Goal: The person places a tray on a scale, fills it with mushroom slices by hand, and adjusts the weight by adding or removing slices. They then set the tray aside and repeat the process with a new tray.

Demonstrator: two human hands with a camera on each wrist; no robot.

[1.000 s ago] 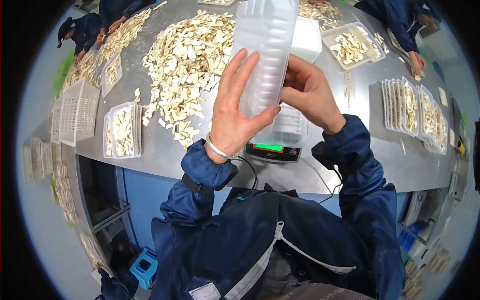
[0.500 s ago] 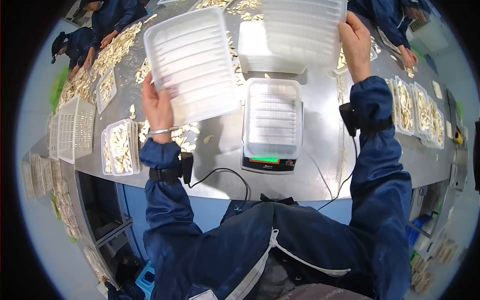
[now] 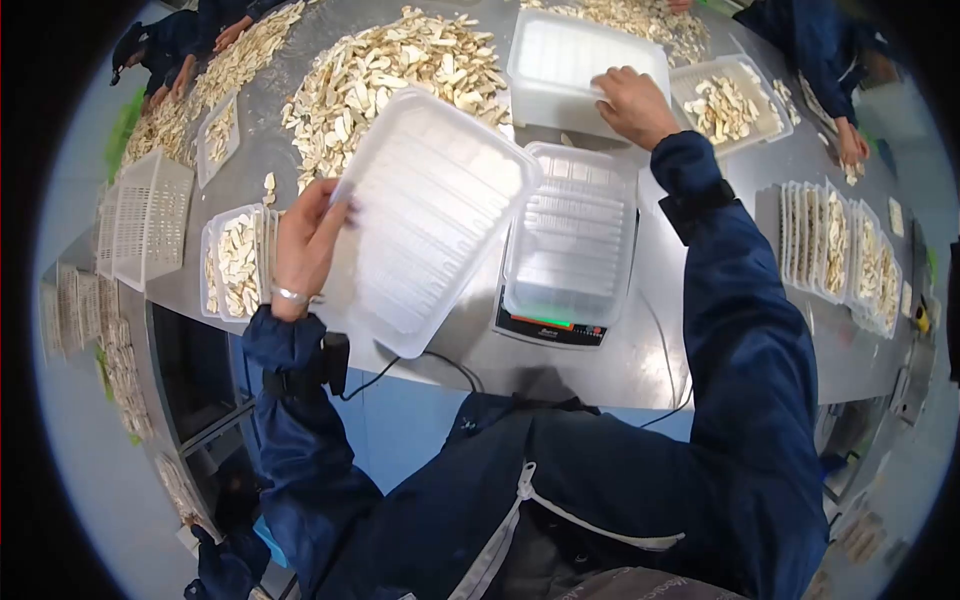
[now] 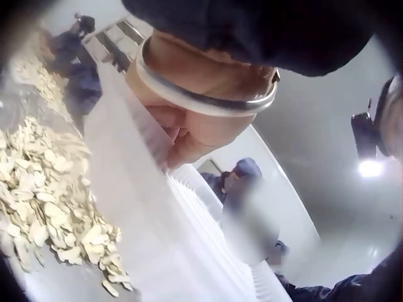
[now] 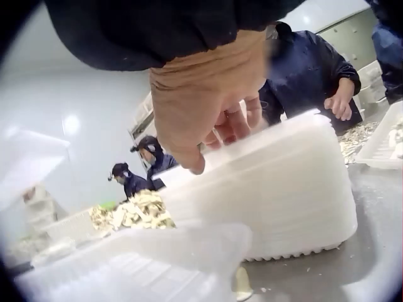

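Observation:
In the head view the left hand (image 3: 308, 240) grips the left edge of a translucent ribbed tray (image 3: 430, 220), held tilted above the table. Its right corner overlaps another clear tray (image 3: 570, 235) lying on a scale (image 3: 552, 330) with a green display. The right hand (image 3: 637, 105) rests on top of a tall stack of white trays (image 3: 560, 60) behind the scale, fingers bent over the top. In the right wrist view the fingertips touch the top of that stack (image 5: 271, 195); whether they pinch a tray is unclear.
Sliced pale pieces (image 3: 400, 75) lie heaped behind the held tray. Filled trays stand at left (image 3: 240, 265) and right (image 3: 825, 240), with another filled tray (image 3: 725, 105) beside the stack. A white basket (image 3: 150, 220) is far left. Other people work across the table.
The right hand has let go of the tray it held up and moved down onto the stack. The left hand's tray has swung lower and rightward, nearer the scale.

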